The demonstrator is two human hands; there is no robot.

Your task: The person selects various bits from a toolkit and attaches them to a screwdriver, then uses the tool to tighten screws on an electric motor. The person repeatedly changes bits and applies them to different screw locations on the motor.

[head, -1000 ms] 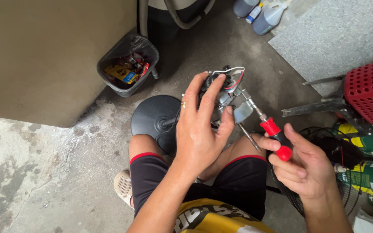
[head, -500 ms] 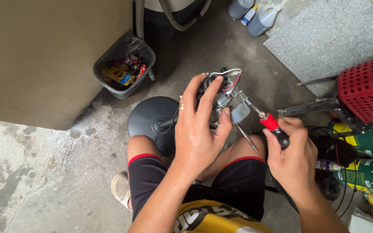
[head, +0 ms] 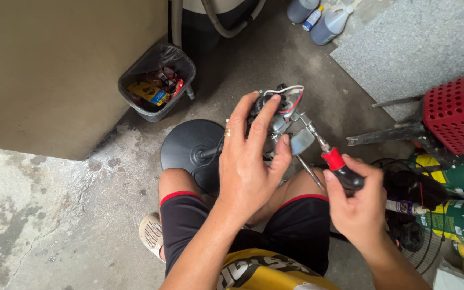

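Left: a black bin [head: 157, 80] of wrappers by the wall, a round black base [head: 189, 147] on the concrete. Centre: left hand [head: 251, 166] wrapped around a small wired motor [head: 277, 110] above the knees, hiding most of it. Right hand [head: 358, 201] closed on a red-and-black screwdriver [head: 334, 161], tip at the motor. Far right: a red basket [head: 460, 110].

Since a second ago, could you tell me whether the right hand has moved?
Yes. The right hand slid up the screwdriver handle, closer to the motor assembly.
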